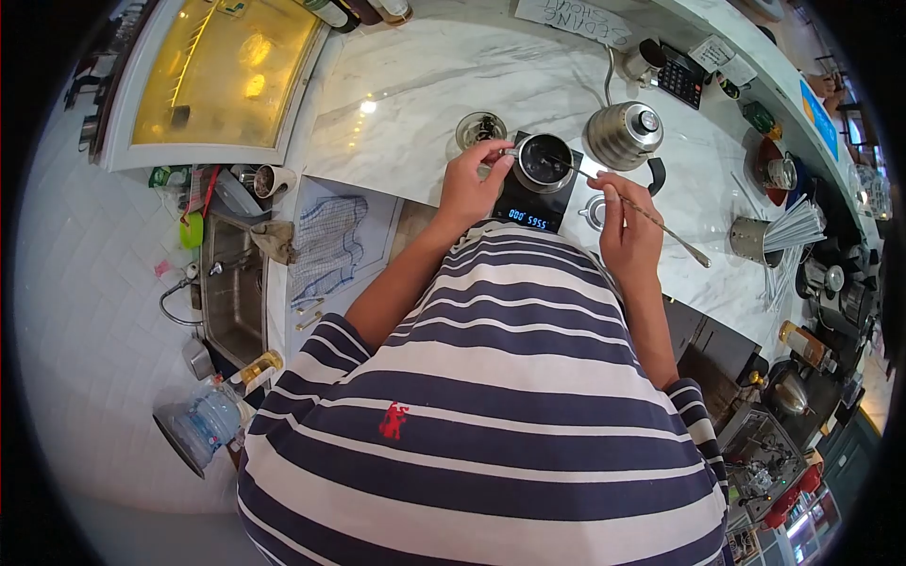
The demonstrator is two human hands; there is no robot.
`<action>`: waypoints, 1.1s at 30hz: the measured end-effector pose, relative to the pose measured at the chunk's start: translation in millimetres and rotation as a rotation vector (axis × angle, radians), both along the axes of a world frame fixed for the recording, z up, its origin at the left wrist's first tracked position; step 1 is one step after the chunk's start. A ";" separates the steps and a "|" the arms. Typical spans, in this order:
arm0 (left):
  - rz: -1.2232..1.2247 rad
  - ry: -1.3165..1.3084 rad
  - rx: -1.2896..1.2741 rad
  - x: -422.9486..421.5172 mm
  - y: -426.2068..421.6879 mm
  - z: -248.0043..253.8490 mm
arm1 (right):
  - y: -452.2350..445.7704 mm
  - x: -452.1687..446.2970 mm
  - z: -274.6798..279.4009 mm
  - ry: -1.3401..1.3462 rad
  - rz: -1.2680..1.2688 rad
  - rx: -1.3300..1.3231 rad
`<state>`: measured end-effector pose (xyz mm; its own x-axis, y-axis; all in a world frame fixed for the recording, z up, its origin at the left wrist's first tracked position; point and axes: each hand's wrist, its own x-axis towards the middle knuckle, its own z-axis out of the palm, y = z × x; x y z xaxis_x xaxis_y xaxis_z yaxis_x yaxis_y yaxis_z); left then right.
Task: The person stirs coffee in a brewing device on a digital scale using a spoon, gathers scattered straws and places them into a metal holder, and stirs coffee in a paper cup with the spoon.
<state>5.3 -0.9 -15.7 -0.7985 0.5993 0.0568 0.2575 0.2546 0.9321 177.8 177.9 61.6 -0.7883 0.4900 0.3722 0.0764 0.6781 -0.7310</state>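
A metal cup (545,161) with dark contents stands on a black digital scale (528,212) with a lit blue display. My left hand (472,181) pinches the cup's handle at its left side. In my right hand (630,224) is a long thin bar spoon (675,235), held at a slant, its far end inside the cup. A glass (480,130) with dark bits in it sits just beyond my left fingers. Right of the cup stands a steel kettle (625,135) with a black handle. Beside my right fingers lies a small round metal item (595,211).
A holder (755,241) of wrapped straws is on the counter at the right, below a calculator (679,77) and a metal pitcher (645,61). At the left are a sink (234,283), a checked cloth (328,247) and a yellow-lit glass case (225,74).
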 end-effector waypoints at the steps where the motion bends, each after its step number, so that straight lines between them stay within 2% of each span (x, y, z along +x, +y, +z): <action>1: -0.006 -0.005 -0.005 0.4 0.2 0.1 | -1.3 -1.0 -0.9 -0.007 0.011 -0.009; 9: 0.002 0.031 0.020 -2.1 1.1 -3.6 | 6.2 -0.5 -5.3 -0.009 -0.051 0.002; 26: -0.012 -0.012 0.009 -0.4 2.1 0.5 | 1.6 -2.5 -4.8 0.014 0.028 0.022; 33: -0.024 -0.005 -0.006 -1.2 1.0 2.4 | 6.2 -2.4 -0.8 -0.020 -0.035 -0.011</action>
<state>4.1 0.1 -13.3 -0.7842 0.6186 0.0491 0.2589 0.2543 0.9318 175.4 184.1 60.7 -0.7775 0.5214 0.3516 0.1144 0.6670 -0.7362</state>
